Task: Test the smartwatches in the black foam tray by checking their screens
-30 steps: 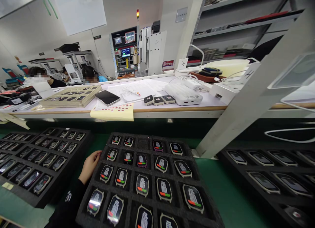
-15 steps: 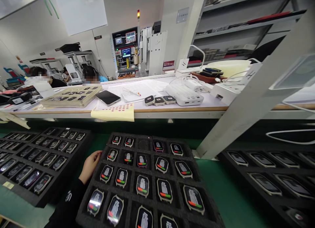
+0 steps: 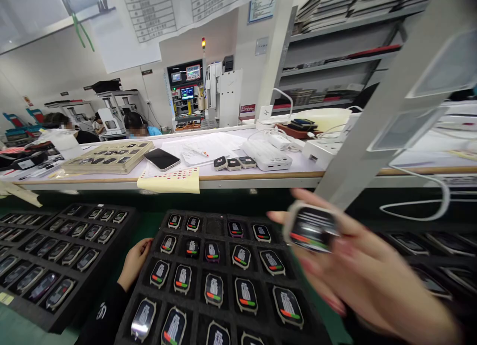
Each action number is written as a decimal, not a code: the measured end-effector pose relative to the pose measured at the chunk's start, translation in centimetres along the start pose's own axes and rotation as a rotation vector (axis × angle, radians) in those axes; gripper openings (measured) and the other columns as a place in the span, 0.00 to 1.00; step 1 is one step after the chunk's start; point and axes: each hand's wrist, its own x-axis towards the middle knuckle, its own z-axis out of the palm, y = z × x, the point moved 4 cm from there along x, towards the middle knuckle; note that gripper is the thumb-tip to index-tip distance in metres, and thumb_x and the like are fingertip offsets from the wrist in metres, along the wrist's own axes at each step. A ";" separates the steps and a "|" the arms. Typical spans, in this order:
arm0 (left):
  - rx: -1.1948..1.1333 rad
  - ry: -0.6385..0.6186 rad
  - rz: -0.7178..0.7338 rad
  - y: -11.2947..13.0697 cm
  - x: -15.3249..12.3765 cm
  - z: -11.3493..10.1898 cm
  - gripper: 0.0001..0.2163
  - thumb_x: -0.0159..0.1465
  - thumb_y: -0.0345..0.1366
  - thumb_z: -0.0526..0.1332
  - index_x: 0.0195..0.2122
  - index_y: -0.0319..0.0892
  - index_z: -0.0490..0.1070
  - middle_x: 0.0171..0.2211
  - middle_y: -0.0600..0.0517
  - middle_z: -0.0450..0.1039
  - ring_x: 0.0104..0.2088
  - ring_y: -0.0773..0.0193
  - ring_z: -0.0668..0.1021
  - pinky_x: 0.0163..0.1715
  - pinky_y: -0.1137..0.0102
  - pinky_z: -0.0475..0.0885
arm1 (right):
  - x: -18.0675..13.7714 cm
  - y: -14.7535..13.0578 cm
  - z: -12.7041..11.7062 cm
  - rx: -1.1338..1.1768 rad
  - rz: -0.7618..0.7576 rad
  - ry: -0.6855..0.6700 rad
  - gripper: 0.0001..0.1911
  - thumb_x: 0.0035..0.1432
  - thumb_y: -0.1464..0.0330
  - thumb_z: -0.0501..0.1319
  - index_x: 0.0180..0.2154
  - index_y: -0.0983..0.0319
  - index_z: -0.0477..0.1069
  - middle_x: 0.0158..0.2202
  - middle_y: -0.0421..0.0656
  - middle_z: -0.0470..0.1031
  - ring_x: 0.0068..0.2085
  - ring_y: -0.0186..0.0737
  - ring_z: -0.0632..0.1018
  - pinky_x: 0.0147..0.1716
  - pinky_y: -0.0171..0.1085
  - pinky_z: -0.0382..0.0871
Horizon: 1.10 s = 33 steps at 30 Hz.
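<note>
My right hand (image 3: 357,265) is closed around a strapless smartwatch (image 3: 311,226), blurred by motion, above the right side of a black foam tray (image 3: 175,280). The watch's lit screen shows pale lines and a red-green bar. At the tray's left edge, my left hand (image 3: 134,263) has its fingers curled against the foam; the fingertips are partly hidden. Rows of similar watches, such as one pale-framed watch (image 3: 246,294), lie face up in the tray's pockets. One pocket (image 3: 215,227) in the far row holds no watch.
Another watch-filled foam tray (image 3: 70,255) lies to the left, and more watches (image 3: 413,243) lie at right. A slanted metal post (image 3: 357,156) stands behind my right hand. On the raised shelf are a phone (image 3: 162,159), several watches (image 3: 234,164) and a white charging box (image 3: 268,155).
My right hand has come into view from the right, holding a smartwatch. My left hand stays at the tray's edge. The camera view has shifted slightly.
</note>
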 end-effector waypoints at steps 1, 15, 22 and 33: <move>0.001 -0.004 0.003 0.0 0.0 0.0 0.25 0.58 0.55 0.54 0.44 0.39 0.75 0.34 0.45 0.80 0.35 0.52 0.80 0.34 0.65 0.74 | 1.0 0.3 0.7 0.068 0.006 -0.023 0.28 0.66 0.53 0.64 0.63 0.50 0.59 0.57 0.51 0.66 0.30 0.38 0.73 0.17 0.32 0.71; -0.043 -0.044 -0.041 0.1 0.3 -0.3 0.27 0.56 0.55 0.56 0.45 0.39 0.75 0.38 0.43 0.80 0.38 0.49 0.81 0.35 0.62 0.76 | 4.6 2.8 1.2 0.056 0.002 0.044 0.22 0.63 0.57 0.67 0.51 0.63 0.67 0.45 0.51 0.75 0.22 0.29 0.63 0.15 0.25 0.60; -0.039 -0.047 -0.048 -0.1 0.6 -0.4 0.28 0.53 0.56 0.56 0.44 0.39 0.75 0.39 0.43 0.80 0.39 0.49 0.81 0.38 0.62 0.76 | 4.9 2.6 0.1 0.055 -0.026 0.117 0.26 0.63 0.51 0.66 0.51 0.64 0.68 0.43 0.52 0.75 0.24 0.32 0.67 0.15 0.25 0.60; -0.008 -0.071 -0.088 1.2 0.4 -0.8 0.30 0.50 0.56 0.56 0.45 0.37 0.74 0.42 0.40 0.79 0.41 0.46 0.81 0.38 0.61 0.77 | 5.2 1.9 -5.0 0.071 -0.107 0.328 0.25 0.61 0.51 0.64 0.50 0.63 0.70 0.47 0.53 0.75 0.31 0.40 0.72 0.18 0.29 0.65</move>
